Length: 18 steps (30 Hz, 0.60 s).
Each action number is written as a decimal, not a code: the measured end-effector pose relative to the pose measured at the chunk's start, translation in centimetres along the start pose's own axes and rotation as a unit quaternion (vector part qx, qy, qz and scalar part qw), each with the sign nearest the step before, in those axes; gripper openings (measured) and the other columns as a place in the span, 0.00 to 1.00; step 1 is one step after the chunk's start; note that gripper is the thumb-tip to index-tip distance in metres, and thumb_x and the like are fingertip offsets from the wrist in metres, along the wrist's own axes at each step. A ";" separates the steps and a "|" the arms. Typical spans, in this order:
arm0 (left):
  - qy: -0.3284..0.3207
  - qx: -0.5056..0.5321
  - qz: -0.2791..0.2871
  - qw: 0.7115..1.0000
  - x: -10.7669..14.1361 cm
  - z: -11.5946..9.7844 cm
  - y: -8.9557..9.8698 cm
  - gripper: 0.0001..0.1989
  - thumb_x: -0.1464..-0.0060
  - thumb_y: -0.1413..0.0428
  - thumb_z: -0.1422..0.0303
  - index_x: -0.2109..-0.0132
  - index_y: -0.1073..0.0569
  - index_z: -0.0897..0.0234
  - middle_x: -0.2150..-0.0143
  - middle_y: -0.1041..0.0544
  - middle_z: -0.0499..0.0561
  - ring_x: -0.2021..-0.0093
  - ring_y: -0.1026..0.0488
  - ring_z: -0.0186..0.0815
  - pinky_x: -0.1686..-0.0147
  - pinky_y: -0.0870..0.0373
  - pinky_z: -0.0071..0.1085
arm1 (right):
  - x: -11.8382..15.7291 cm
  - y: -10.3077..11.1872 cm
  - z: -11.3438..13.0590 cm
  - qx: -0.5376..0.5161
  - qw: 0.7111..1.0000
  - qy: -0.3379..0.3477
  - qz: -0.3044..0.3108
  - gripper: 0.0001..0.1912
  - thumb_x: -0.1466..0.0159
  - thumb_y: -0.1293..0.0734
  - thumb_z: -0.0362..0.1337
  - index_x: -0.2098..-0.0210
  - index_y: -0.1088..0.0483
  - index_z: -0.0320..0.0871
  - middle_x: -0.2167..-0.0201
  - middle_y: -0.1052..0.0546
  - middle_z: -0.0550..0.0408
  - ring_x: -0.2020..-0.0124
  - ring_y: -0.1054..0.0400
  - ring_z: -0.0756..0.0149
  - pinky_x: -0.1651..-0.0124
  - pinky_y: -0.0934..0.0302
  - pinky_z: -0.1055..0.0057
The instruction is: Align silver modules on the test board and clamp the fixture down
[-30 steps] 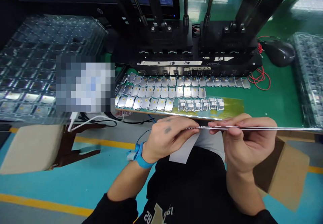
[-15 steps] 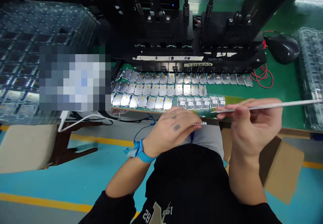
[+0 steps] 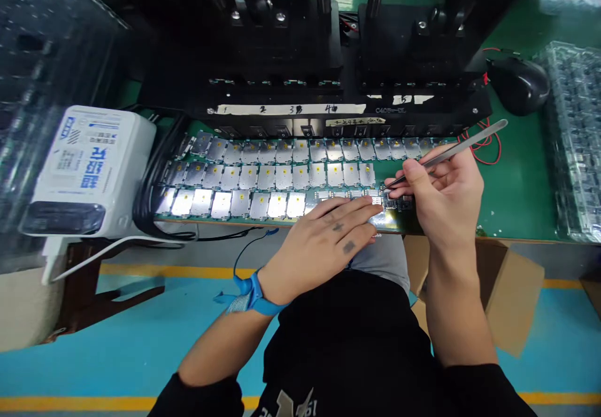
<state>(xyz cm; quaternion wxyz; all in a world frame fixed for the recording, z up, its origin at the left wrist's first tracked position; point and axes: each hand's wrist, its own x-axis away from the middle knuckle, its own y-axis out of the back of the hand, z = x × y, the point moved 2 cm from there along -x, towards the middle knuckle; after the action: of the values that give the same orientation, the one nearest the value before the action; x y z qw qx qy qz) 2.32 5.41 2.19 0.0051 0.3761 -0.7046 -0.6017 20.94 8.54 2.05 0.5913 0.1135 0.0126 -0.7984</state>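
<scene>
In my right hand (image 3: 446, 191) is a pair of metal tweezers (image 3: 462, 146), pinched between thumb and fingers. Their dark tip points down at the small circuit boards (image 3: 390, 203) at the right end of the front row. My left hand (image 3: 328, 241) reaches over that row with its fingertips on or just above the boards. A small white scalloped strip (image 3: 376, 236) pokes out beneath its fingers; the thumb is hidden. Farther left, silver shielded boards (image 3: 260, 205) with yellow dots lie in rows along the green table (image 3: 511, 207).
Behind the rows stands a black test fixture (image 3: 291, 113) with numbered tape. A white boxy device (image 3: 94, 166) with cables is at left. Clear plastic trays (image 3: 575, 148), a black mouse (image 3: 519, 85) and red wires (image 3: 491, 151) are at right. Below sits a cardboard box (image 3: 514, 298).
My right hand has moved left and lowered the tweezers' tip to the boards. My left hand has moved slightly right, its fingers now covering part of the front row. The view has shifted.
</scene>
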 end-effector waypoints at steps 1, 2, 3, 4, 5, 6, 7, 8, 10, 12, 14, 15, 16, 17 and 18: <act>0.001 0.002 0.002 1.000 0.0 0.0 0.0 0.07 0.36 0.44 0.73 0.51 0.26 0.66 0.41 0.23 0.57 0.37 0.28 0.41 0.40 0.28 0.43 | 0.0 0.0 -0.1 0.003 1.000 0.003 0.004 0.13 0.37 0.28 0.44 0.63 0.37 0.49 0.74 0.25 0.62 0.76 0.24 0.70 0.76 0.28 0.75; 0.002 0.003 0.003 1.000 0.0 0.0 0.0 0.08 0.36 0.44 0.73 0.51 0.26 0.67 0.41 0.23 0.57 0.37 0.28 0.41 0.40 0.28 0.43 | 0.0 0.0 -0.1 0.007 1.000 0.006 0.007 0.13 0.37 0.28 0.44 0.63 0.36 0.49 0.74 0.25 0.62 0.76 0.24 0.69 0.76 0.28 0.75; 0.004 0.005 0.003 1.000 0.0 0.0 0.1 0.08 0.36 0.44 0.73 0.51 0.26 0.67 0.41 0.23 0.57 0.37 0.28 0.42 0.40 0.28 0.43 | -0.1 0.0 -0.1 0.010 1.000 0.009 0.010 0.13 0.37 0.28 0.44 0.63 0.36 0.49 0.74 0.25 0.62 0.76 0.24 0.70 0.76 0.28 0.75; 0.004 0.007 0.002 1.000 0.0 0.0 0.1 0.08 0.36 0.44 0.73 0.51 0.26 0.67 0.42 0.23 0.57 0.37 0.28 0.42 0.40 0.28 0.43 | -0.1 0.0 -0.1 0.013 1.000 0.012 0.012 0.12 0.36 0.28 0.44 0.63 0.36 0.49 0.74 0.25 0.62 0.76 0.24 0.70 0.76 0.28 0.75; 0.005 0.008 0.001 1.000 -0.1 0.0 0.1 0.08 0.36 0.44 0.73 0.51 0.26 0.66 0.42 0.23 0.57 0.37 0.28 0.41 0.40 0.28 0.43 | 0.0 0.0 -0.1 0.016 1.000 0.015 0.013 0.12 0.36 0.28 0.44 0.63 0.36 0.49 0.74 0.25 0.62 0.76 0.24 0.70 0.76 0.28 0.75; 0.006 0.008 0.000 1.000 -0.1 0.0 0.1 0.08 0.36 0.44 0.73 0.51 0.26 0.66 0.42 0.22 0.56 0.38 0.28 0.41 0.41 0.27 0.43 | 0.0 0.0 0.0 0.020 1.000 0.018 0.014 0.12 0.36 0.28 0.44 0.63 0.36 0.49 0.74 0.25 0.62 0.76 0.24 0.70 0.76 0.28 0.75; 0.007 0.007 -0.002 1.000 -0.1 0.0 0.1 0.07 0.36 0.44 0.73 0.51 0.25 0.66 0.42 0.22 0.56 0.38 0.27 0.41 0.41 0.27 0.43 | 0.0 -0.1 0.0 0.024 0.999 0.019 0.015 0.12 0.36 0.28 0.44 0.63 0.36 0.49 0.74 0.25 0.62 0.76 0.24 0.70 0.76 0.28 0.75; 0.006 0.005 -0.004 1.000 -0.1 0.0 0.1 0.07 0.36 0.44 0.73 0.52 0.25 0.66 0.43 0.22 0.56 0.38 0.27 0.41 0.42 0.26 0.43 | 0.0 -0.1 0.0 0.027 0.999 0.019 0.016 0.12 0.36 0.29 0.44 0.63 0.36 0.49 0.74 0.25 0.62 0.76 0.24 0.70 0.76 0.28 0.75; 0.003 0.002 -0.010 1.000 -0.2 0.0 0.1 0.06 0.36 0.44 0.73 0.53 0.26 0.66 0.43 0.22 0.55 0.39 0.26 0.41 0.42 0.26 0.42 | 0.0 -0.1 0.1 0.028 0.999 0.016 0.017 0.11 0.36 0.29 0.44 0.63 0.35 0.49 0.74 0.25 0.62 0.75 0.24 0.69 0.75 0.28 0.74; 0.002 -0.001 -0.013 1.000 -0.3 0.0 0.1 0.05 0.36 0.44 0.73 0.53 0.26 0.67 0.44 0.21 0.55 0.39 0.26 0.41 0.42 0.26 0.42 | 0.1 0.0 0.0 0.023 1.000 0.008 0.018 0.11 0.36 0.28 0.43 0.63 0.35 0.49 0.74 0.24 0.61 0.74 0.24 0.68 0.75 0.28 0.73; 0.003 -0.001 -0.013 1.000 -0.3 0.0 0.1 0.05 0.36 0.44 0.73 0.53 0.26 0.67 0.44 0.21 0.54 0.40 0.26 0.41 0.43 0.25 0.42 | 0.1 0.0 0.0 0.020 1.000 0.005 0.018 0.11 0.36 0.28 0.43 0.63 0.35 0.49 0.73 0.24 0.61 0.74 0.24 0.68 0.75 0.28 0.73; 0.004 0.000 -0.013 1.000 -0.3 0.0 0.1 0.06 0.36 0.44 0.73 0.53 0.26 0.67 0.44 0.21 0.54 0.40 0.26 0.41 0.43 0.25 0.42 | 0.1 0.0 0.0 0.020 1.000 0.004 0.018 0.12 0.37 0.28 0.43 0.63 0.35 0.49 0.73 0.24 0.61 0.74 0.24 0.68 0.75 0.28 0.72; 0.004 0.000 -0.013 1.000 -0.3 0.0 0.0 0.06 0.36 0.44 0.72 0.53 0.26 0.67 0.44 0.21 0.54 0.40 0.26 0.41 0.43 0.25 0.42 | 0.1 0.1 0.1 0.021 1.000 0.003 0.019 0.12 0.37 0.28 0.43 0.63 0.35 0.49 0.73 0.24 0.61 0.74 0.24 0.68 0.74 0.28 0.72; 0.003 0.001 -0.013 1.000 -0.3 0.0 0.0 0.06 0.36 0.44 0.72 0.53 0.26 0.67 0.44 0.21 0.54 0.40 0.26 0.42 0.43 0.25 0.42 | 0.2 0.1 0.2 0.021 1.000 0.002 0.020 0.12 0.37 0.27 0.43 0.64 0.36 0.49 0.74 0.24 0.62 0.74 0.24 0.68 0.74 0.28 0.73; 0.003 0.002 -0.014 1.000 -0.2 0.0 0.0 0.06 0.36 0.44 0.72 0.53 0.26 0.67 0.43 0.21 0.54 0.40 0.26 0.42 0.43 0.25 0.42 | 0.2 0.1 0.3 0.021 1.000 0.001 0.021 0.13 0.38 0.27 0.43 0.64 0.36 0.49 0.74 0.25 0.62 0.74 0.24 0.68 0.74 0.27 0.73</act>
<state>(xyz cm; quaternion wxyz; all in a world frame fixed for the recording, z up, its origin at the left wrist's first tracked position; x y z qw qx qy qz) 2.48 5.55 2.31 -0.0019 0.3873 -0.7004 -0.5995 20.94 8.24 2.29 0.6056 0.1271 -0.0057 -0.7855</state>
